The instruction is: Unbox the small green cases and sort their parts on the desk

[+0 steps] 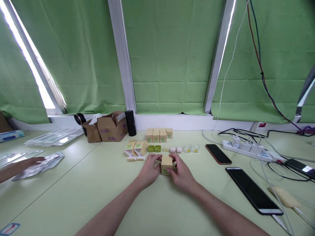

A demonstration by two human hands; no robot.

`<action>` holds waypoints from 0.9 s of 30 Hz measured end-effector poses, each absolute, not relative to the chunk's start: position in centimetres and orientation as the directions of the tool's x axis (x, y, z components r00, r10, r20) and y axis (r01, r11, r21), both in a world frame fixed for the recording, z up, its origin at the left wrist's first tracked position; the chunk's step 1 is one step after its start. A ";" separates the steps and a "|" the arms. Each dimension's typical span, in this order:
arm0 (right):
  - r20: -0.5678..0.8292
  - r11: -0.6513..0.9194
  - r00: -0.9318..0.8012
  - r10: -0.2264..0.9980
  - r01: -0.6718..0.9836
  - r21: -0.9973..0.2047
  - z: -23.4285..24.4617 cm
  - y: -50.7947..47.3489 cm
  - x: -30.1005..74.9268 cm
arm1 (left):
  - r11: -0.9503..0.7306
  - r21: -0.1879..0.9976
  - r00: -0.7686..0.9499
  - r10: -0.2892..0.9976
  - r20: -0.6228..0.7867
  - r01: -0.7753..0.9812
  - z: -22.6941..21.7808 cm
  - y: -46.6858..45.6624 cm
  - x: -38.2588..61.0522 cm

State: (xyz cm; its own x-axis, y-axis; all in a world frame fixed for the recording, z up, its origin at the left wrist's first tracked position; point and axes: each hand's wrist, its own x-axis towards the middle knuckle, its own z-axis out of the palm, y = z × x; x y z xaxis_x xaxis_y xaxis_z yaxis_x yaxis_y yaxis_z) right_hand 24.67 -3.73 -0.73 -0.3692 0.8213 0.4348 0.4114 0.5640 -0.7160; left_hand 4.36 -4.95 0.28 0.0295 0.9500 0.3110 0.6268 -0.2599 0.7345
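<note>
On the desk (137, 209), the left hand (150, 168) and right hand (182, 172) grip a small carton (166, 161) between them, lower centre of the frame. The step seems to be steadying or squaring it; the next move calls for light, even pressure.

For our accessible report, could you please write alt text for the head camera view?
A person's left hand and right hand hold a small tan box between them at a pale green table. Beyond it are similar boxes and green containers, with phones at right and another person's hand at left.
</note>
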 end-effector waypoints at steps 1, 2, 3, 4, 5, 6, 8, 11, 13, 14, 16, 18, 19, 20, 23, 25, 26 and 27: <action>0.434 0.562 -0.369 0.822 0.402 -0.723 -0.7 -3.7 24.8 | -0.262 0.738 0.033 0.950 0.310 0.622 0.3 -5.0 4.4; 0.440 0.564 -0.365 0.821 0.397 -0.724 -0.7 -3.6 24.9 | -0.267 0.738 0.038 0.950 0.311 0.620 0.3 -5.0 4.4; 0.451 0.572 -0.361 0.817 0.396 -0.719 -0.6 -3.6 25.0 | -0.271 0.737 0.044 0.949 0.312 0.619 0.3 -5.0 4.4; 0.466 0.583 -0.357 0.809 0.395 -0.710 -0.5 -3.6 25.2 | -0.272 0.737 0.047 0.949 0.311 0.618 0.3 -5.0 4.4; 0.483 0.598 -0.357 0.799 0.394 -0.698 -0.4 -3.6 25.3 | -0.273 0.737 0.049 0.949 0.310 0.618 0.3 -5.0 4.4; 0.498 0.613 -0.362 0.788 0.392 -0.686 -0.3 -3.6 25.5 | -0.272 0.738 0.047 0.949 0.311 0.618 0.3 -4.9 4.4; 0.515 0.635 -0.376 0.771 0.389 -0.667 -0.2 -3.4 25.8 | -0.269 0.741 0.038 0.949 0.313 0.615 0.2 -4.9 4.4; 0.529 0.647 -0.374 0.761 0.389 -0.656 -0.3 -3.1 26.0 | -0.276 0.738 0.034 0.945 0.325 0.615 0.1 -4.7 4.3; 0.546 0.655 -0.362 0.755 0.389 -0.648 -0.4 -2.9 26.1 | -0.282 0.732 0.033 0.942 0.335 0.620 0.1 -4.7 4.2; 0.555 0.658 -0.353 0.753 0.392 -0.643 -0.4 -2.8 26.1 | -0.284 0.728 0.030 0.940 0.341 0.624 0.1 -4.7 4.2; 0.562 0.647 -0.323 0.762 0.417 -0.638 -0.6 -2.6 26.1 | -0.288 0.719 0.019 0.934 0.357 0.633 0.1 -4.7 4.1; 0.546 0.608 -0.277 0.791 0.460 -0.648 -0.7 -2.4 26.2 | -0.290 0.704 0.007 0.927 0.376 0.649 0.2 -4.8 4.1; 0.534 0.584 -0.253 0.807 0.474 -0.659 -0.8 -2.3 26.2 | -0.290 0.694 0.002 0.923 0.384 0.659 0.2 -4.8 4.1; 0.522 0.565 -0.235 0.820 0.479 -0.672 -0.9 -2.2 26.2 | -0.288 0.684 -0.006 0.920 0.392 0.670 0.2 -4.8 4.1; 0.507 0.550 -0.223 0.832 0.439 -0.710 -1.0 -2.0 26.2 | -0.283 0.672 -0.021 0.914 0.405 0.684 0.2 -4.8 4.0; 0.504 0.553 -0.230 0.832 0.413 -0.724 -1.0 -2.1 26.1 | -0.284 0.680 -0.023 0.914 0.404 0.676 0.2 -4.8 4.0; 0.503 0.551 -0.229 0.834 0.407 -0.728 -0.9 -2.1 26.1 | -0.280 0.685 -0.025 0.917 0.398 0.672 0.3 -4.8 4.0; 0.501 0.547 -0.223 0.836 0.406 -0.732 -0.9 -2.1 26.1 | -0.271 0.691 -0.030 0.920 0.390 0.670 0.4 -4.9 4.0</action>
State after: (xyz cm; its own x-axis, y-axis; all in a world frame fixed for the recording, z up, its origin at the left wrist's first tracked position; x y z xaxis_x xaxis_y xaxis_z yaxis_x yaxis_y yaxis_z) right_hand 26.09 -2.15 -0.87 -0.2226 0.8360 0.5015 0.4064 0.5472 -0.7317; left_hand 3.96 -4.88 0.38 -0.0303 0.9204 0.3899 0.6701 -0.2707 0.6911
